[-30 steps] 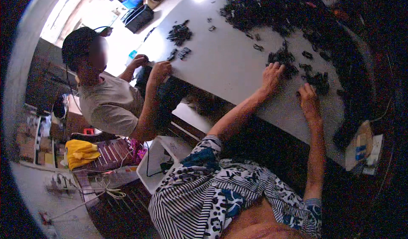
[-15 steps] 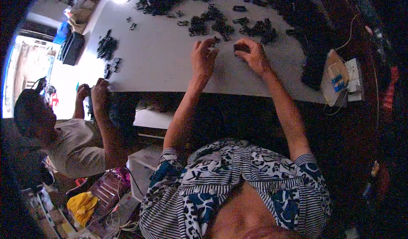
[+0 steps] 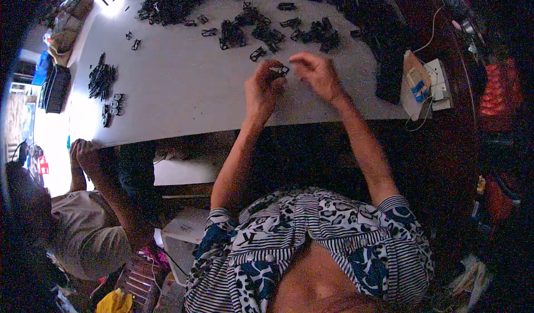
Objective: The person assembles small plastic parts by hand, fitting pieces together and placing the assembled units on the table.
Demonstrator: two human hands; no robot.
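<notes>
1. Your left grip [image 3: 263, 93]: fingers closed on a small black frame [image 3: 282, 70], which sits at the fingertips, over the worktop [image 3: 183, 90].
2. Your right grip [image 3: 320, 79]: blurred, just right of the frame; whether it holds anything cannot be told.
3. Loose black pieces [image 3: 232, 33]: beyond your left grip.
4. Step, as judged: two-handed handling of one frame; the next move calls for steadying it on your left.

Small black parts [image 3: 231, 35], pale grey tabletop [image 3: 178, 87], striped and spotted black-white-blue shirt [image 3: 334, 224], yellow cloth [image 3: 115, 302]
</notes>
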